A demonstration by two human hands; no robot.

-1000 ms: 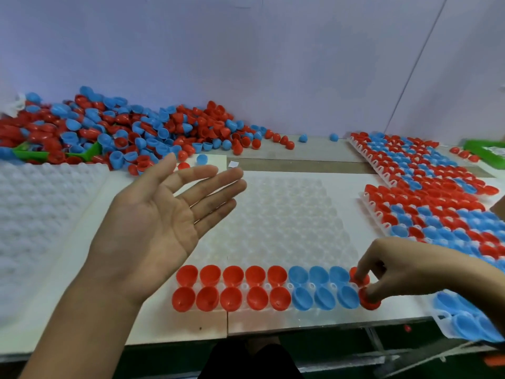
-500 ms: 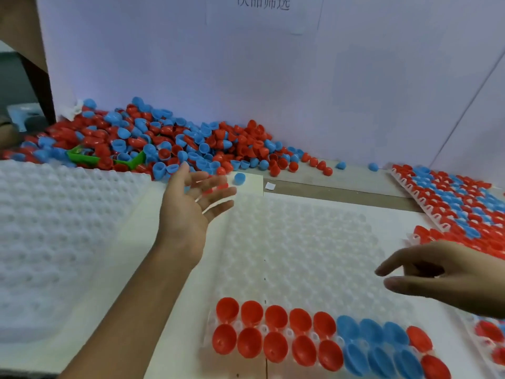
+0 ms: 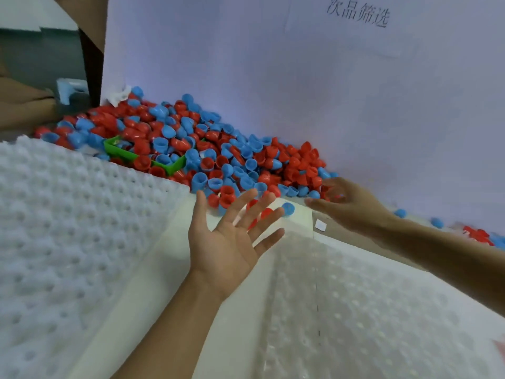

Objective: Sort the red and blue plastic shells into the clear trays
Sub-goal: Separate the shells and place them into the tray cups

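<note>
A big heap of red and blue plastic shells [image 3: 191, 149] lies against the white back wall. My left hand [image 3: 232, 236] is spread palm up with straight fingers, its fingertips just short of the heap's near edge, holding nothing. My right hand [image 3: 347, 203] reaches into the heap's right end with loosely curved fingers; it is blurred and I see no shell held in it. One blue shell [image 3: 287, 208] sits alone between the two hands. A clear dimpled tray [image 3: 369, 310] lies below my hands at the lower right.
A stack of clear dimpled trays [image 3: 54, 228] fills the left. A green bin [image 3: 128, 154] is half buried in the heap. Loose blue shells [image 3: 400, 213] and part of a filled tray [image 3: 478, 235] lie at the far right. A white wall with a printed sheet stands behind.
The view has swung up and left, so the filled rows have left the frame. My right hand has travelled from above the tray to the heap's right end. My left hand stays open.
</note>
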